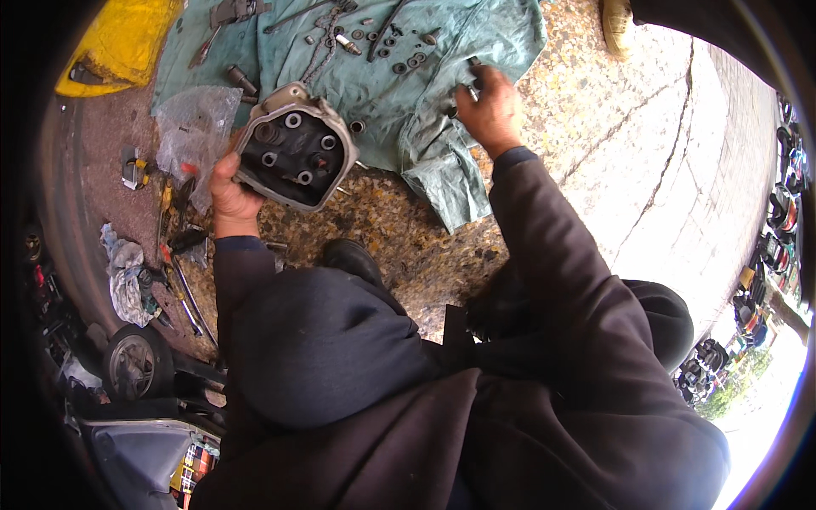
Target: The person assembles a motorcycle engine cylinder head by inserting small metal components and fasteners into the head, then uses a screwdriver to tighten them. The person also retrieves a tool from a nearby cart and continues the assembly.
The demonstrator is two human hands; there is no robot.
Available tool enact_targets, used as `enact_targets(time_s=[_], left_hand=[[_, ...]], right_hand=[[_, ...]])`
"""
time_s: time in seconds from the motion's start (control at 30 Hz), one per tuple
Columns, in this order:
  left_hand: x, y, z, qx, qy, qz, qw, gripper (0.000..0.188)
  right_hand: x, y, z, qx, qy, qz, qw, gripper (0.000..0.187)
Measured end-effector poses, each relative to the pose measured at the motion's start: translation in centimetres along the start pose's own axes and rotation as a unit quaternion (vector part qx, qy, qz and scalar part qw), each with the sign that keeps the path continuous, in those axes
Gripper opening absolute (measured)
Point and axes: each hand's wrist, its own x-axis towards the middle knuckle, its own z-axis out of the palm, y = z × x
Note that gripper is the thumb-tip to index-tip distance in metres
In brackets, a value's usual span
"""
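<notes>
My left hand (233, 197) grips the lower left rim of a grey metal engine cylinder head (293, 157). Its dark cavity is turned up toward me, with several light, ring-shaped openings inside. Over the right side of a green cloth (408, 110), my right hand (491, 106) has its fingers closed. A small shiny metal part (473, 92) shows at the fingertips; its kind is not clear. Between the hands, a dark ring-shaped part (358, 127) lies on the cloth, near the head's right edge.
Washers (416, 60), a chain (325, 49) and a spark plug (347, 43) lie on the cloth's far part. Clear plastic wrap (197, 127) and a yellow panel (127, 38) are at left. Tools (183, 289), a rag (127, 272) and a wheel (136, 364) sit nearer, left of my legs.
</notes>
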Motion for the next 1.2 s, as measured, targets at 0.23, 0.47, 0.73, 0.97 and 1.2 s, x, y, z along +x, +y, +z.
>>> enact_targets(time_s=[0.23,0.47,0.73,0.97,1.2], left_hand=[[2.1,-3.7,3.9,-0.031,-0.056,-0.06,0.996,0.065],[2.8,-4.3,6.5,0.041,-0.092,-0.084,0.991,0.071],[3.3,-4.9,5.5,0.04,-0.095,-0.092,0.99,0.073],[3.8,-4.8,5.0,0.044,-0.098,-0.098,0.989,0.074],[4.4,-4.3,4.6,0.106,-0.118,-0.094,0.983,0.086]], right_hand=[[-3.2,-6.9,1.2,0.502,-0.289,0.302,0.757,0.041],[-3.3,-5.7,1.5,0.383,-0.286,0.163,0.863,0.036],[-3.3,-5.4,2.4,0.251,-0.263,0.019,0.931,0.03],[-3.0,-5.6,2.8,0.318,-0.289,0.146,0.891,0.028],[-2.7,-5.8,3.4,0.399,-0.272,0.257,0.837,0.034]])
